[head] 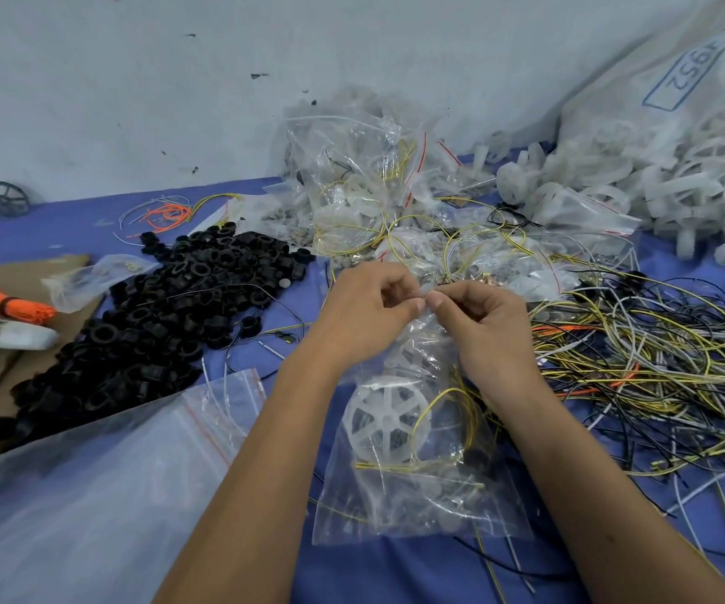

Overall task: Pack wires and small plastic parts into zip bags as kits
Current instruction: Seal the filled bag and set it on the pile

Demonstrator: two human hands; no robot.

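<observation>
Both hands, left hand [365, 311] and right hand [482, 324], pinch the zip bag [417, 451] mouth. Sealing looks underway: press thumbs outward along the strip, keeping yellow wires [452, 398] clear.

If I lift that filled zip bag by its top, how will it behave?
The zip bag is thin crinkled film, so it will probably sag. The white spoked wheel and yellow wires inside look light and would likely slide to the bottom.
</observation>
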